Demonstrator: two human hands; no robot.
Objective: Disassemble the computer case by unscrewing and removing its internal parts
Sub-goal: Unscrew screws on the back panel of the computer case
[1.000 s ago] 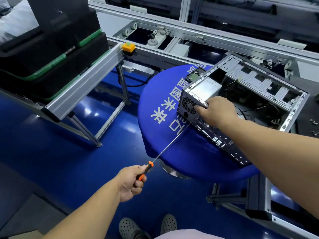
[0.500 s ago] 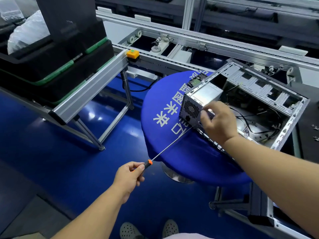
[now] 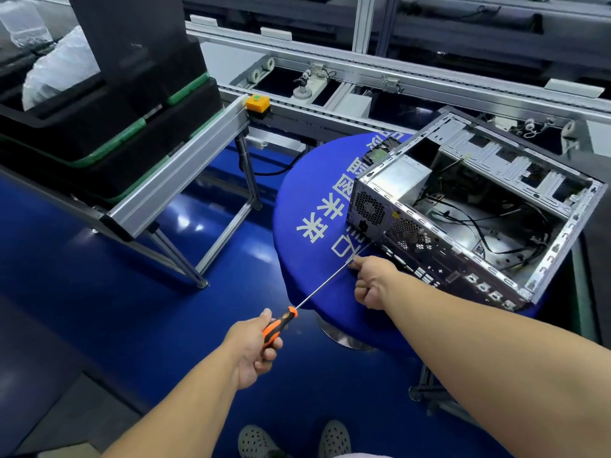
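Observation:
An open metal computer case [image 3: 542, 246] lies on its side on a round table with a blue cover [image 3: 307, 200]. A silver power supply [image 3: 400, 180] sits in the case's near-left corner, and loose black cables lie inside. My left hand [image 3: 254, 348] grips the orange-and-black handle of a long screwdriver [image 3: 281, 323]. Its thin shaft [image 3: 322, 284] runs up to the case's rear panel [image 3: 396, 233]. My right hand [image 3: 372, 280] is down in front of that panel, fingers curled, pinching the shaft near its tip.
An aluminium conveyor frame [image 3: 178, 180] with stacked black and green trays [image 3: 109, 120] stands to the left. A yellow button box [image 3: 258, 104] sits at its corner. More conveyor rails [image 3: 363, 71] run behind the table. The floor is glossy blue.
My right hand has left the power supply's top edge and dropped to the screwdriver shaft. The left hand keeps the handle, and the view has shifted.

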